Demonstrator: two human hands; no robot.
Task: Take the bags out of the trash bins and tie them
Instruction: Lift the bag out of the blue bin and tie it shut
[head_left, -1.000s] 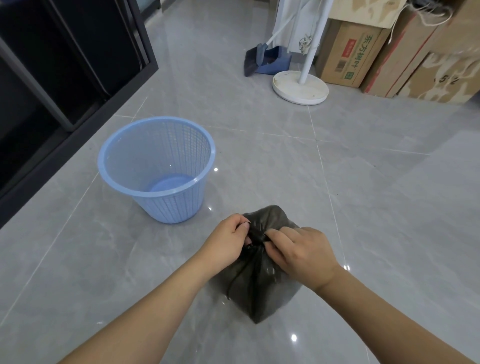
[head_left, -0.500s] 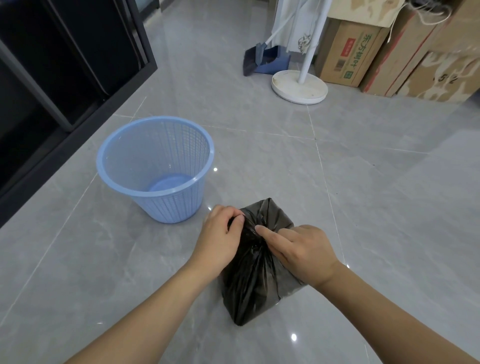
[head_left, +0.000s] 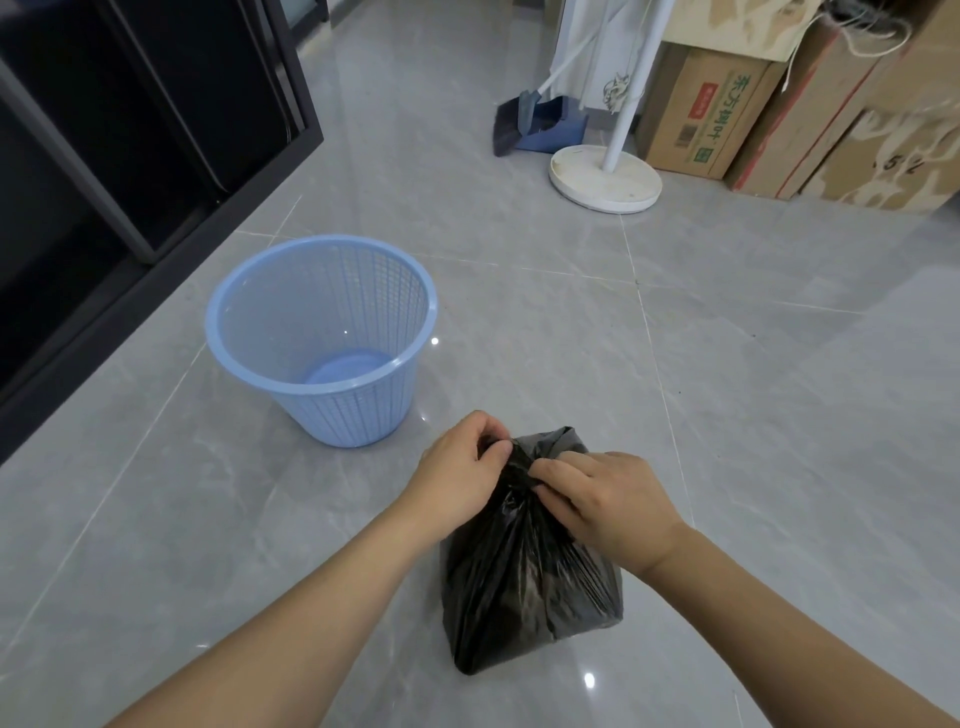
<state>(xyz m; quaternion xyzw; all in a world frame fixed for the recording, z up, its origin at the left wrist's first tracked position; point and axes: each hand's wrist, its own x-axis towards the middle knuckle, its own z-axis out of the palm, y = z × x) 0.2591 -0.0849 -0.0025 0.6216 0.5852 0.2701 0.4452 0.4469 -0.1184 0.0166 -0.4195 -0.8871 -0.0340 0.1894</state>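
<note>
While gathered, black bag (head_left: 524, 582) neck, left hand (head_left: 460, 478), right hand (head_left: 605, 501) pinching

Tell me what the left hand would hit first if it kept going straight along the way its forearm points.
The left hand already grips the gathered neck of the black bag, so the bag comes first. Past that, its line runs up and right over bare floor toward the white stand base, though depth is hard to judge.

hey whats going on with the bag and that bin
A person is tying off a black trash bag that sits on the floor tiles. The left hand and right hand both pinch its gathered neck. The blue bin stands apart behind it, upright, with no bag in it.
</note>
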